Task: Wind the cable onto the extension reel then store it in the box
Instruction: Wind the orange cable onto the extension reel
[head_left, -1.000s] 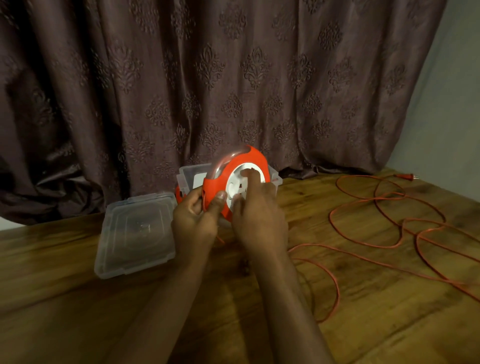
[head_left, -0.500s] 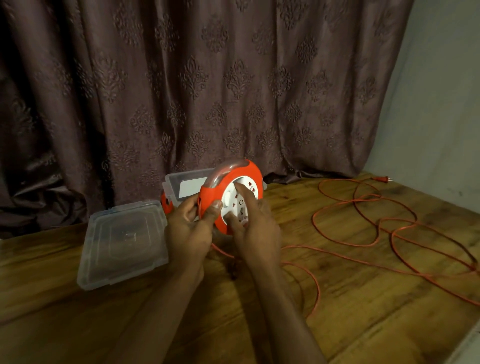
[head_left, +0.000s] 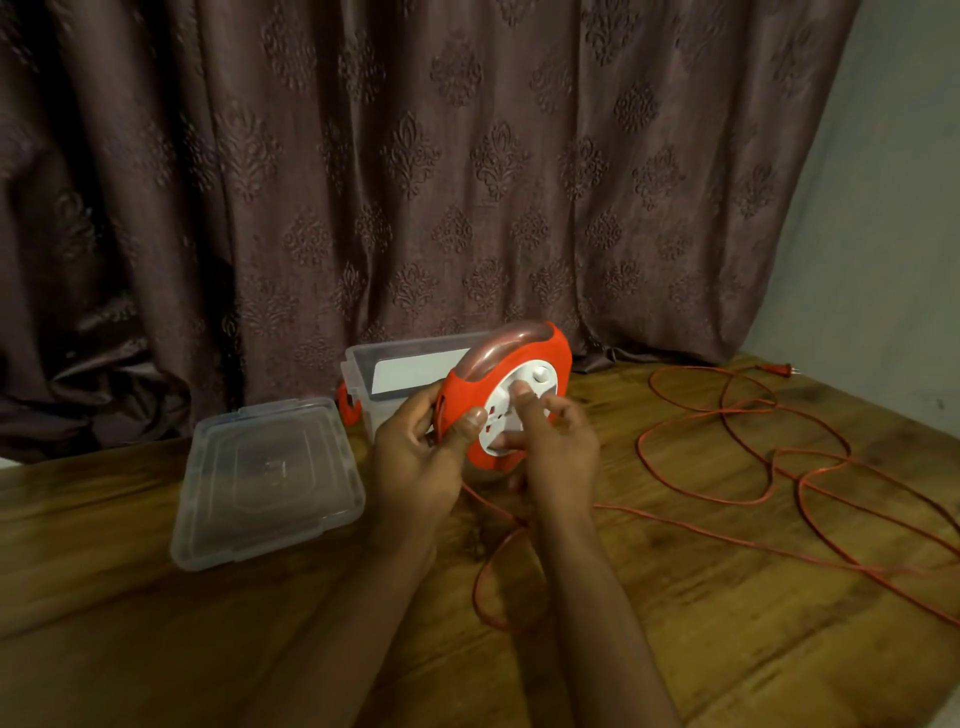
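Extension reel (head_left: 506, 402): orange housing with a white socket face, held upright just above the table (head_left: 675, 597), in front of the clear box (head_left: 395, 371); box is open, its lid (head_left: 267, 480) lying flat on the table to the left of it. Left hand (head_left: 415, 457) grips the reel's left edge, thumb pressed on the front rim, fingers wrapped behind; the grip is firm on the housing. Right hand (head_left: 556, 447) rests on the white face, one finger extended onto the disc near its knob, the other fingers loosely curled; judged to be the winding contact. Cable (head_left: 779, 499) leaves the underside of the reel, loops once near the wrists, then runs right in wide overlapping loops; its plug (head_left: 776, 369) lies at the far right edge, well apart from the reel.

Status, judged: winding barely begun; nearly all cable appears to be out on the table; storing not started.

Risks from here:
- overlapping loops on the right may tighten into a knot as slack is drawn in; cause: crossings pulled through one another;
- the single finger may slip off the face; cause: small contact area under rising cable drag;
- the near loop could catch a wrist;
- the plug may whip or snag on the table edge as it is dragged;
- uneven winding could jam the housing.
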